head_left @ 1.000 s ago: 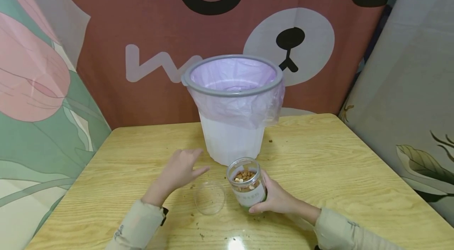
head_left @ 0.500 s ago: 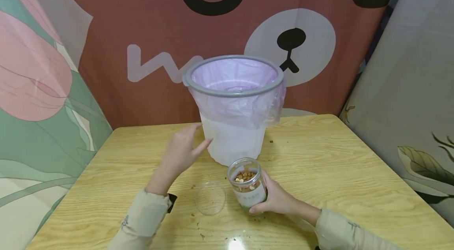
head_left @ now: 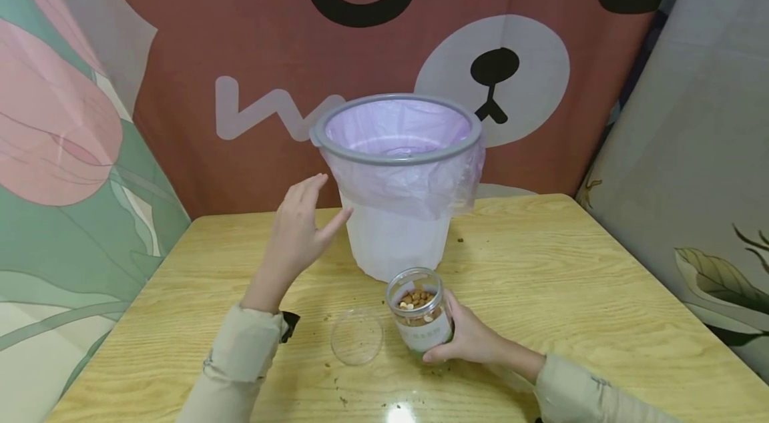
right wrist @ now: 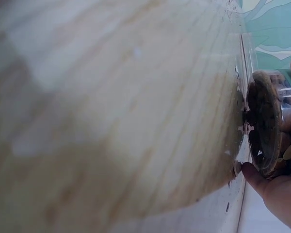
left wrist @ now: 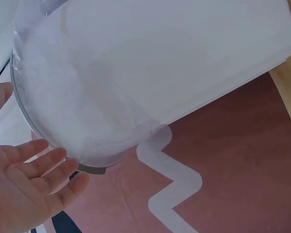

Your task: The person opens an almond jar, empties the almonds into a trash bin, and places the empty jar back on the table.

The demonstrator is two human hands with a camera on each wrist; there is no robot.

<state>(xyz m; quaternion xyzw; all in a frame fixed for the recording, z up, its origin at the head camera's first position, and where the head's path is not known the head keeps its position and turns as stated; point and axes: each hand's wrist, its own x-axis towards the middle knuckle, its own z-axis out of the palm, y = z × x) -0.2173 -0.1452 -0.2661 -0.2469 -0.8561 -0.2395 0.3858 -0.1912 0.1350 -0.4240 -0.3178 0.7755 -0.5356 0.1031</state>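
In the head view my right hand (head_left: 465,335) grips a clear jar (head_left: 424,333) of nuts around its right side. The jar is uncovered, has a pale label, and leans slightly; its base shows close to the tabletop in the right wrist view. My left hand (head_left: 296,226) holds nothing and hovers left of a white bin (head_left: 396,243), thumb spread from fairly straight fingers. In the left wrist view the fingers (left wrist: 53,179) are near the bin's rim; contact cannot be told. A round clear lid (head_left: 357,336) lies flat on the table, left of the jar.
A purple-tinted bag (head_left: 402,186) lines the bin and hangs over its grey rim (head_left: 396,159). Small brown crumbs (head_left: 342,399) dot the wooden table (head_left: 541,276). Printed curtains (head_left: 252,29) stand behind and at both sides.
My left hand has lifted from above the lid area, moving up and away toward the bin's left side. The right hand and jar stay in place.
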